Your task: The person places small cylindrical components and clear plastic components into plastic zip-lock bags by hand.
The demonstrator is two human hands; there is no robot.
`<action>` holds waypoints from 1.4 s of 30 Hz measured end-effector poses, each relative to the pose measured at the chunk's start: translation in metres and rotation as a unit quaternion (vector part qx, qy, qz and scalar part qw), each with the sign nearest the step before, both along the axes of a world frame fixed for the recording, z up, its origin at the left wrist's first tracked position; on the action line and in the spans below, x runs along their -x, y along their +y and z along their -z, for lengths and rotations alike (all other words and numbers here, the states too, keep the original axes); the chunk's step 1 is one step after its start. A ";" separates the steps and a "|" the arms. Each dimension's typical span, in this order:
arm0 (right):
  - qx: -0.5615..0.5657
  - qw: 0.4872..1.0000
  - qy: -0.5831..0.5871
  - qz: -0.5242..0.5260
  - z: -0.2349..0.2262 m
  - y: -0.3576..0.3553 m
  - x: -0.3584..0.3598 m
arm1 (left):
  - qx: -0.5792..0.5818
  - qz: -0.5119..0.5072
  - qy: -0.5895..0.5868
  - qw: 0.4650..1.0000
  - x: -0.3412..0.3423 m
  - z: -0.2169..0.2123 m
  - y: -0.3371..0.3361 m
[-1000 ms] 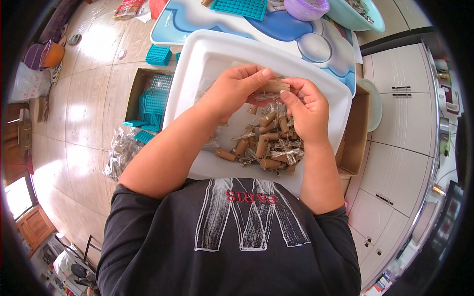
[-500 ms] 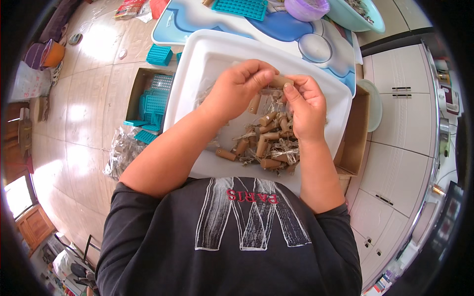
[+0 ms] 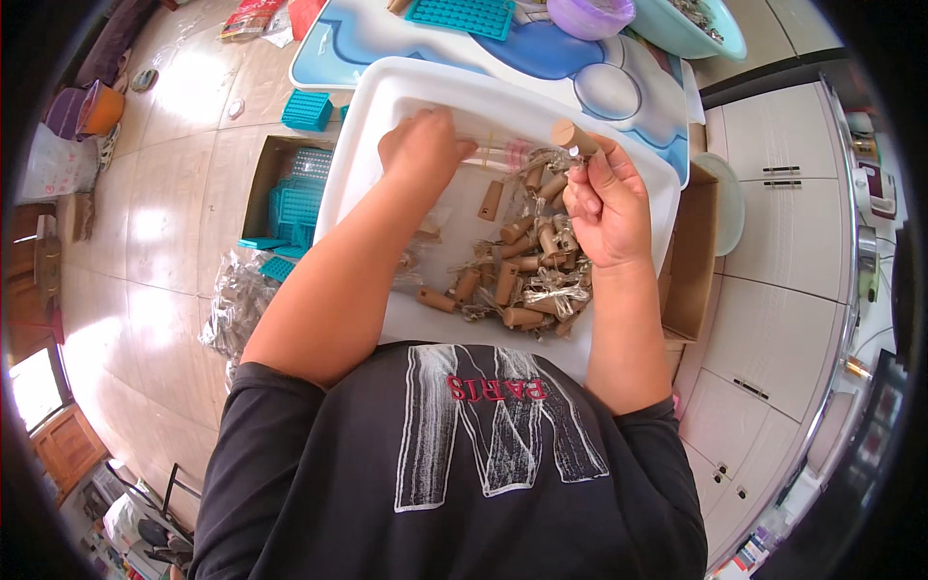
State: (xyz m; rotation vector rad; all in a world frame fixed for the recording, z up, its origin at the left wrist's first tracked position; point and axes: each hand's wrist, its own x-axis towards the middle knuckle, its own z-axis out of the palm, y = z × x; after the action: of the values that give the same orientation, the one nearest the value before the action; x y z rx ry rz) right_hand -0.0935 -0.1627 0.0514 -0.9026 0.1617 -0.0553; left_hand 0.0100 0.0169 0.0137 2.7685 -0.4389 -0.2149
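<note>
My right hand (image 3: 609, 198) is closed, pinching a tan cork stopper (image 3: 570, 135) between thumb and fingers above the right side of a white plastic tub (image 3: 362, 121). Over the tub's far left part, my left hand (image 3: 427, 145) points downward; its fingertips are hidden, so what they touch does not show. Below the right hand lies a heap of similar tan stoppers (image 3: 522, 261) tangled with thin, silvery wire bundles. One stopper (image 3: 490, 200) lies apart from the heap on the tub's floor. Clear plastic bags lie partly hidden beneath my left forearm.
A blue-and-white patterned table (image 3: 541, 53) bears a teal tray (image 3: 462, 14), a purple bowl (image 3: 592, 17) and a pale green basin (image 3: 710, 29). Left of the tub stands a cardboard box (image 3: 259, 193) of teal trays; another cardboard box (image 3: 691, 261) is at the right.
My two hands were together at one stopper. The left has let go and moved left toward the tub's far corner; the right has kept the stopper, now tilted more upright.
</note>
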 end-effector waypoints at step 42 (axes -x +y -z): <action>0.326 0.934 -0.098 0.108 -0.009 0.023 0.009 | 0.543 0.017 0.260 0.798 0.022 -0.044 0.018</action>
State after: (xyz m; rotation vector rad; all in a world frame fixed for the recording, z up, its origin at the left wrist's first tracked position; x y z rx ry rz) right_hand -0.1021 -0.1401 0.0601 -1.5326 0.0519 -0.4237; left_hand -0.0123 0.0346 0.0576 1.4802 -0.3062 -0.5163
